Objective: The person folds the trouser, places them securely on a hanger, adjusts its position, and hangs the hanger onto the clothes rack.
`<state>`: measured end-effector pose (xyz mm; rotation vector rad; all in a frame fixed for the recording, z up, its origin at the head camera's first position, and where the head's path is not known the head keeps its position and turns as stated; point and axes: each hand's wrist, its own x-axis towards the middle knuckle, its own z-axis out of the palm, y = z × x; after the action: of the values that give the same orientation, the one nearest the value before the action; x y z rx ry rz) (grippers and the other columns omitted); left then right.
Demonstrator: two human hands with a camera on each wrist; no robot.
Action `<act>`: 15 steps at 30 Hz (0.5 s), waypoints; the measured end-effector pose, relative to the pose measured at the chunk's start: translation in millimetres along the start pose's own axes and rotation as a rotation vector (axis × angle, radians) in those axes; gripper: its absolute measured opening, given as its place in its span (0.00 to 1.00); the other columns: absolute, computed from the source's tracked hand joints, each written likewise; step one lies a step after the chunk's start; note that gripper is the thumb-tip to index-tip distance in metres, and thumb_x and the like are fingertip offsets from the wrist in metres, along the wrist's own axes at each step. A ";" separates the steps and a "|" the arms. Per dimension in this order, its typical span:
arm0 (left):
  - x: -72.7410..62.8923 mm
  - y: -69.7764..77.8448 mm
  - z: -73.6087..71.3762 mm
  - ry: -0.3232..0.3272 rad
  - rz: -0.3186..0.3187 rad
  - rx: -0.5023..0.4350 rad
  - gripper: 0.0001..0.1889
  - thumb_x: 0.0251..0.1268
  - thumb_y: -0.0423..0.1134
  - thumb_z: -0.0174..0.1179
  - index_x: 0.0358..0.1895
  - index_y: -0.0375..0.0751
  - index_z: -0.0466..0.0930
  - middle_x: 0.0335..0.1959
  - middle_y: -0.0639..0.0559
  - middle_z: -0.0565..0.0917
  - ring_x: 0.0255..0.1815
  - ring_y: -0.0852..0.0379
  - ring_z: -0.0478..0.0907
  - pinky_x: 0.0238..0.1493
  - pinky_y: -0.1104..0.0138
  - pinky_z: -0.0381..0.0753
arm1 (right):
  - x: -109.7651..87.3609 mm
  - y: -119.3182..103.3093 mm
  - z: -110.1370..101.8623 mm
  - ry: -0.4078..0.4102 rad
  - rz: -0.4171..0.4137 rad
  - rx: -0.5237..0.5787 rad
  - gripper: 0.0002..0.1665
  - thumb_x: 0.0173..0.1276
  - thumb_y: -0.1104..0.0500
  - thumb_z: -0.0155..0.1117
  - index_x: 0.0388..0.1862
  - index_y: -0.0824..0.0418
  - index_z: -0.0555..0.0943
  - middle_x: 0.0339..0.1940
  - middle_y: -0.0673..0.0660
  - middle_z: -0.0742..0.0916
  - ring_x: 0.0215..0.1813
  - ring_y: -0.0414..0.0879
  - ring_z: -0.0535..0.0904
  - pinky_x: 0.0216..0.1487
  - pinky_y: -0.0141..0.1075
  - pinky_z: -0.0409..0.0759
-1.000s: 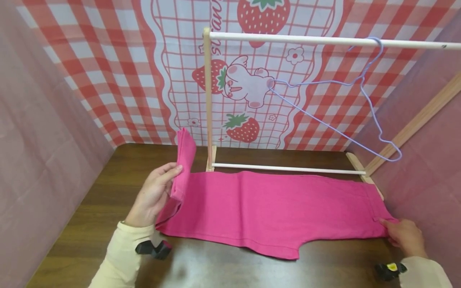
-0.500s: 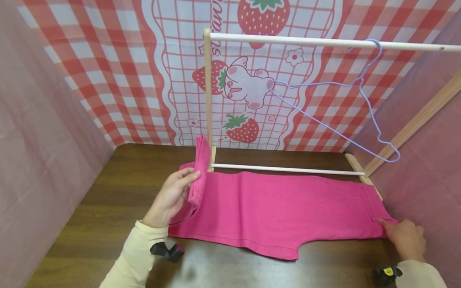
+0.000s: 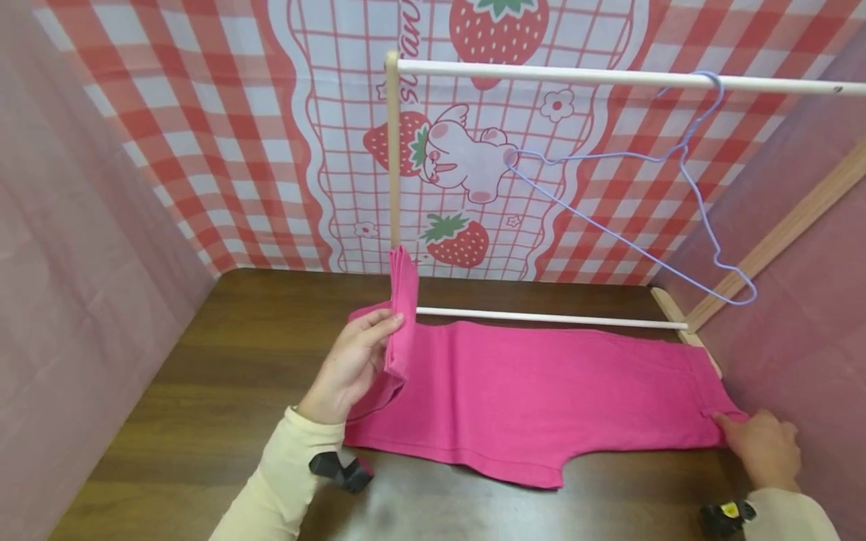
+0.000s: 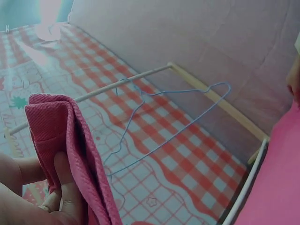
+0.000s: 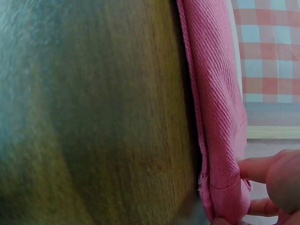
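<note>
Pink trousers (image 3: 514, 391) lie lengthwise on the table, one leg over the other, waistband to the right. My left hand (image 3: 355, 364) grips the stacked leg hems between thumb and fingers. It holds that end upright above the cloth, so the legs curve back over themselves. In the left wrist view the thumb presses the layered pink hem (image 4: 51, 126). At the far right, my right hand (image 3: 764, 447) pinches the front corner of the waistband. The right wrist view shows its fingers around the pink edge (image 5: 225, 187); part of that hand is out of frame.
Behind the trousers stands a wooden rack with a white top rail (image 3: 541, 73) and a low white bar (image 3: 541, 317). A lilac wire hanger (image 3: 622, 237) hangs from the rail. A checked strawberry cloth (image 3: 257, 150) covers the back; pink curtains (image 3: 81, 225) flank the brown table (image 3: 203, 361).
My left hand has moved to the right, carrying the upright hem end further over the trousers' legs. The right hand stays at the waistband.
</note>
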<state>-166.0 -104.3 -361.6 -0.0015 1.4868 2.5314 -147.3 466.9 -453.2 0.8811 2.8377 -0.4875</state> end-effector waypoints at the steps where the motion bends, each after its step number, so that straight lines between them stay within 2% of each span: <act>1: 0.8 -1.5 1.5 0.000 -0.006 0.000 0.04 0.72 0.32 0.51 0.37 0.43 0.69 0.20 0.60 0.78 0.18 0.68 0.74 0.21 0.76 0.74 | -0.1 -0.2 0.2 0.003 -0.004 0.000 0.51 0.67 0.34 0.53 0.56 0.84 0.60 0.50 0.91 0.63 0.52 0.85 0.64 0.46 0.68 0.71; 10: 16.2 -37.6 2.7 0.039 -0.117 0.004 0.02 0.73 0.33 0.50 0.41 0.38 0.69 0.25 0.59 0.80 0.26 0.67 0.77 0.30 0.75 0.78 | 1.7 1.6 0.4 0.011 -0.031 0.009 0.50 0.67 0.35 0.53 0.57 0.83 0.61 0.51 0.92 0.63 0.52 0.85 0.63 0.46 0.68 0.70; 15: 18.1 -47.9 2.1 0.043 -0.136 -0.002 0.02 0.72 0.33 0.51 0.41 0.38 0.69 0.25 0.59 0.80 0.25 0.67 0.77 0.30 0.75 0.77 | 2.3 1.8 -0.5 -0.007 -0.036 -0.012 0.50 0.68 0.34 0.52 0.57 0.83 0.60 0.51 0.90 0.63 0.53 0.83 0.62 0.49 0.67 0.69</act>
<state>-175.0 -76.7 -403.9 -0.1528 1.4475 2.4391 -148.2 469.7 -453.7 0.8261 2.8518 -0.4769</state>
